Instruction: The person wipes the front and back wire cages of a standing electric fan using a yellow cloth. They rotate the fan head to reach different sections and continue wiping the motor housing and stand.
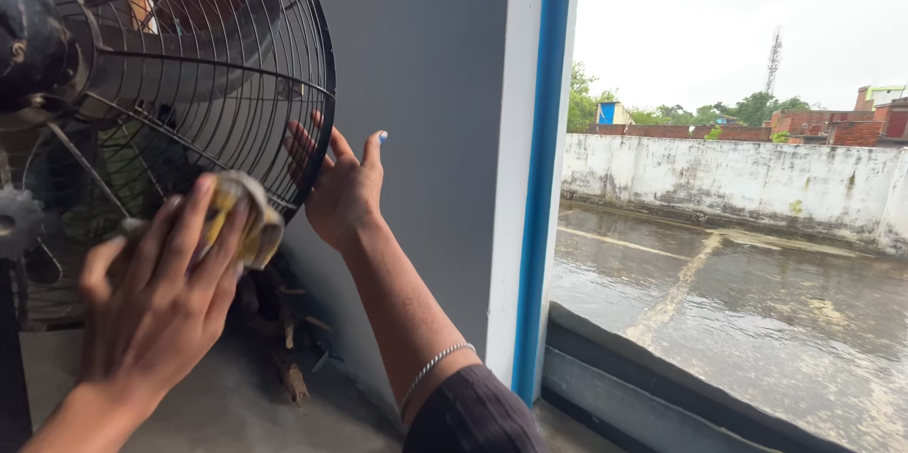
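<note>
Closest to the camera is the left hand (156, 306), low on the left, fingers spread and pressing a crumpled yellowish cloth (244, 217) flat against the lower part of the fan guard (227, 65). So that hand is gripping the cloth more by pinning it than by balling it up. The rag looks soft and floppy, and I'd guess it bunches between the wires easily.

Moving right, the black wire guard itself is a big round cage of thin spokes on a pedestal-type fan, motor hub (33, 46) at far left. It looks stiff overall, but single wires probably flex, so the thick outer rim seems the sane place to hold it. That's exactly where the right hand (342, 190) is: open, fingers hooked around the rim's edge, thin silver bracelet (437, 363) on the wrist.

Further right there's the grey wall (426, 113), a white and blue frame strip (541, 169), then a wet rooftop (738, 311) outside. No packages, labels or signs that I can see.
</note>
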